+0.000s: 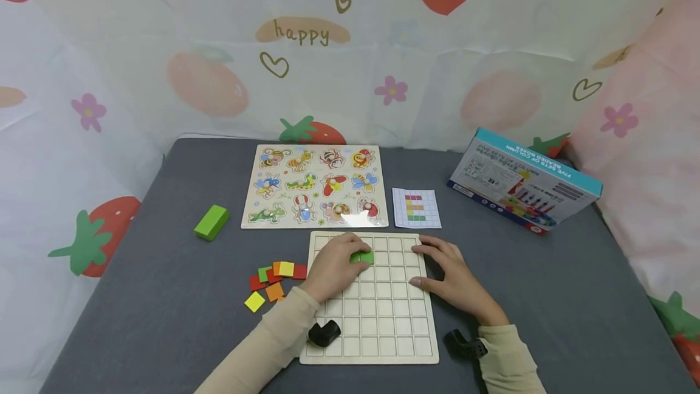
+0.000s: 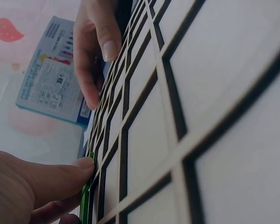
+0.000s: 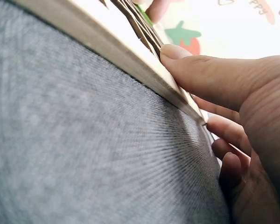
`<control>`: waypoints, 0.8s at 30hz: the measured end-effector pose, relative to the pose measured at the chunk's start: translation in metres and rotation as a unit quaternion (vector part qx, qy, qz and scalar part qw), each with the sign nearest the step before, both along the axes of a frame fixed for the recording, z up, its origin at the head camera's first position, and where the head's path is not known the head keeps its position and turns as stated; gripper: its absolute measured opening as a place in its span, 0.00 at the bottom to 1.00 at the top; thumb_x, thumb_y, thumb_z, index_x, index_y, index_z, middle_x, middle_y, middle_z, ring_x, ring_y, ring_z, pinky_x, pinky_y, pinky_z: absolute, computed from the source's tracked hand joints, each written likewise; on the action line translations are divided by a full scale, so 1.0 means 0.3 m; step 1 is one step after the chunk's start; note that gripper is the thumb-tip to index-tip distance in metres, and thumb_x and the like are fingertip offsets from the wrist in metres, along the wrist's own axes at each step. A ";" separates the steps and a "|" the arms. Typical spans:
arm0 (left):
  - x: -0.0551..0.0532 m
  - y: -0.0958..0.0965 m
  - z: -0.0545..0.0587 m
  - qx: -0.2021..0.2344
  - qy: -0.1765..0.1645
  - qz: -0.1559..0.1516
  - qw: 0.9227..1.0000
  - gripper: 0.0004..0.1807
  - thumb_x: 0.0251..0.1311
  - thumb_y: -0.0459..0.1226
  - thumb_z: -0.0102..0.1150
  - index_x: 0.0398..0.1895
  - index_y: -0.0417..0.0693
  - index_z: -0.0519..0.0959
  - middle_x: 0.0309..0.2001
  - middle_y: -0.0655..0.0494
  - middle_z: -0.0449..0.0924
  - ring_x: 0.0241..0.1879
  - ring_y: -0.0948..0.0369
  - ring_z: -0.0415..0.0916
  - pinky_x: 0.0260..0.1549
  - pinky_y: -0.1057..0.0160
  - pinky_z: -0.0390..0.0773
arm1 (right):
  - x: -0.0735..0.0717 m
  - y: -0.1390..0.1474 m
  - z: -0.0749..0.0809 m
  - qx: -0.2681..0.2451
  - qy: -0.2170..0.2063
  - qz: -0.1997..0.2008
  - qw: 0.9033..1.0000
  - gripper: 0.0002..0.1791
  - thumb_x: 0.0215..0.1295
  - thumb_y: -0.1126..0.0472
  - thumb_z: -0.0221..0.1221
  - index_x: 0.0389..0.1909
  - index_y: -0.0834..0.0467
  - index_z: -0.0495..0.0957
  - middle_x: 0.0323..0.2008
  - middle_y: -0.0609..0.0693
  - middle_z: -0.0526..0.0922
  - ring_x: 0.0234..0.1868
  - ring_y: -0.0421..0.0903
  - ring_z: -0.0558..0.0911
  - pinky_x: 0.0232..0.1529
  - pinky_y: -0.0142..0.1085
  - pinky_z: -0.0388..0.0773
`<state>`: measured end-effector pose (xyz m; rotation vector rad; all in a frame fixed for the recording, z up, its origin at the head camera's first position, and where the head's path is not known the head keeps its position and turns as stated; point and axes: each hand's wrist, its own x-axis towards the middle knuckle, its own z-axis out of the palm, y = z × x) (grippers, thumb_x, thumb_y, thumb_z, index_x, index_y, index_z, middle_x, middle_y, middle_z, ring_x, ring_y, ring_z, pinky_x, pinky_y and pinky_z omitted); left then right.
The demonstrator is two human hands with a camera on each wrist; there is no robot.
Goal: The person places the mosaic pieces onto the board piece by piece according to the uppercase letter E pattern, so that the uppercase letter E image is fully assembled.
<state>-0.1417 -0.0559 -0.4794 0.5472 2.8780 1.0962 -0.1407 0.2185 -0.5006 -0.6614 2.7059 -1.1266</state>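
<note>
Apparently seating green tiles (image 1: 365, 258), pinched in left hand (image 1: 335, 265), near twelve o'clock on the board (image 1: 385, 307); bracing its two-o'clock edge with loosely spread right hand (image 1: 452, 279). Next, probably calls for pressing flat, then releasing.

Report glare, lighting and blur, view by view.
Head view: white glare near the lower right corner of the insect puzzle board; left wrist view: dim, with the nearest squares of the grid board looming large and looking soft; right wrist view: brighter, the patterned backdrop washed out toward white, the gray tablecloth looking blurred at left.
</note>
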 end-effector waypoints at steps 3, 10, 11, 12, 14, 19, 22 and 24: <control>-0.003 -0.001 0.001 -0.001 -0.004 -0.003 1.000 0.14 0.56 0.38 0.67 0.46 0.49 0.84 0.45 0.59 0.78 0.46 0.59 0.74 0.46 0.59 0.76 | -0.002 -0.002 -0.001 0.003 0.000 -0.002 1.000 0.34 0.58 0.42 0.65 0.64 0.45 0.69 0.71 0.45 0.57 0.69 0.50 0.54 0.60 0.58 0.59; 0.002 -0.038 0.009 0.037 -0.027 -0.008 0.999 0.13 0.59 0.39 0.64 0.48 0.53 0.82 0.44 0.60 0.77 0.37 0.63 0.72 0.38 0.62 0.74 | -0.004 -0.006 -0.005 0.001 0.003 0.000 1.000 0.33 0.57 0.43 0.65 0.64 0.46 0.70 0.71 0.45 0.58 0.68 0.50 0.55 0.60 0.58 0.59; 0.009 -0.052 0.015 0.044 -0.028 -0.007 0.999 0.12 0.60 0.39 0.64 0.48 0.53 0.82 0.43 0.60 0.77 0.35 0.64 0.72 0.36 0.64 0.73 | -0.003 -0.006 -0.006 0.001 0.002 0.001 1.000 0.33 0.57 0.43 0.65 0.64 0.46 0.70 0.71 0.45 0.58 0.68 0.50 0.55 0.60 0.58 0.59; 0.018 -0.068 0.024 0.051 -0.030 -0.005 0.998 0.12 0.60 0.39 0.63 0.47 0.54 0.82 0.43 0.60 0.77 0.33 0.64 0.71 0.34 0.64 0.72 | -0.002 -0.007 -0.007 0.001 0.001 0.002 1.000 0.33 0.57 0.43 0.65 0.64 0.46 0.70 0.71 0.45 0.58 0.68 0.50 0.55 0.60 0.58 0.59; 0.042 -0.105 0.046 0.069 -0.035 0.001 0.997 0.11 0.61 0.39 0.63 0.47 0.53 0.82 0.42 0.59 0.78 0.31 0.64 0.69 0.32 0.64 0.71 | 0.000 -0.007 -0.008 0.000 -0.002 0.003 1.000 0.34 0.57 0.42 0.65 0.64 0.46 0.70 0.71 0.45 0.58 0.69 0.51 0.55 0.60 0.58 0.59; 0.149 -0.207 0.086 0.097 -0.063 0.035 0.993 0.11 0.60 0.40 0.65 0.45 0.54 0.83 0.37 0.64 0.77 0.30 0.66 0.70 0.33 0.66 0.73 | 0.000 -0.002 -0.008 -0.004 0.003 0.000 1.000 0.33 0.57 0.43 0.66 0.64 0.45 0.70 0.71 0.45 0.58 0.69 0.51 0.54 0.60 0.57 0.59; 0.234 -0.263 0.081 0.104 -0.089 0.079 0.987 0.11 0.57 0.39 0.66 0.44 0.56 0.83 0.33 0.66 0.75 0.30 0.67 0.70 0.32 0.67 0.72 | 0.000 0.002 -0.005 -0.005 0.005 0.002 1.000 0.33 0.57 0.43 0.66 0.64 0.46 0.70 0.71 0.45 0.58 0.68 0.51 0.54 0.59 0.57 0.59; 0.289 -0.296 0.072 0.101 -0.099 0.121 0.982 0.11 0.56 0.39 0.67 0.43 0.58 0.83 0.31 0.67 0.75 0.29 0.67 0.70 0.30 0.68 0.72 | 0.001 0.006 -0.003 -0.004 0.005 0.003 1.000 0.34 0.57 0.43 0.65 0.64 0.46 0.70 0.71 0.46 0.58 0.68 0.52 0.54 0.59 0.58 0.60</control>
